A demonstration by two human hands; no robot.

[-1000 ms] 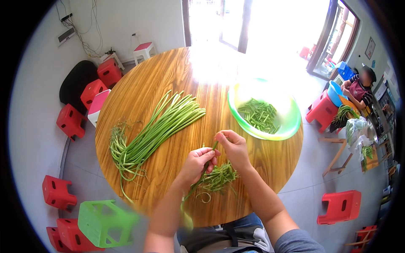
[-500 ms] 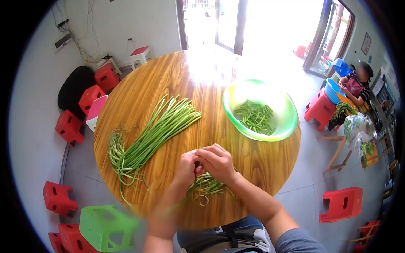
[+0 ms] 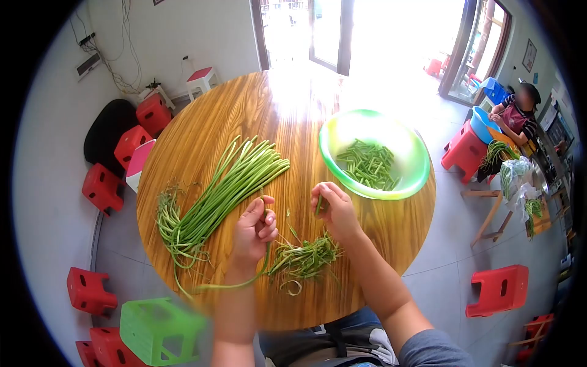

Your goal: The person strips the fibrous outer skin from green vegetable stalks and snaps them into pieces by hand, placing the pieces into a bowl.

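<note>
My left hand [image 3: 255, 227] is closed on a long garlic scape [image 3: 264, 260], whose tail curves down and left over my forearm. Apart from it, my right hand [image 3: 334, 209] pinches short garlic scape pieces [image 3: 320, 203] near the bowl's front. A bundle of whole garlic scapes [image 3: 226, 199] lies to the left, thin curled ends toward me. Between my forearms sits a heap of trimmed ends [image 3: 306, 257]. Cut garlic scape pieces [image 3: 369, 165] lie inside the green-and-white bowl [image 3: 333, 160].
The round wooden table [image 3: 202, 128] stands before me. Red stools [image 3: 498, 290] and a green stool [image 3: 160, 330] surround it. At the right, another person [image 3: 520, 116] works by a blue basin [image 3: 483, 125]. Glass doors [image 3: 330, 33] open at the back.
My hands, together before over the heap, have come apart. The right moved up and right toward the bowl with short pieces; the left moved slightly left with the long scape.
</note>
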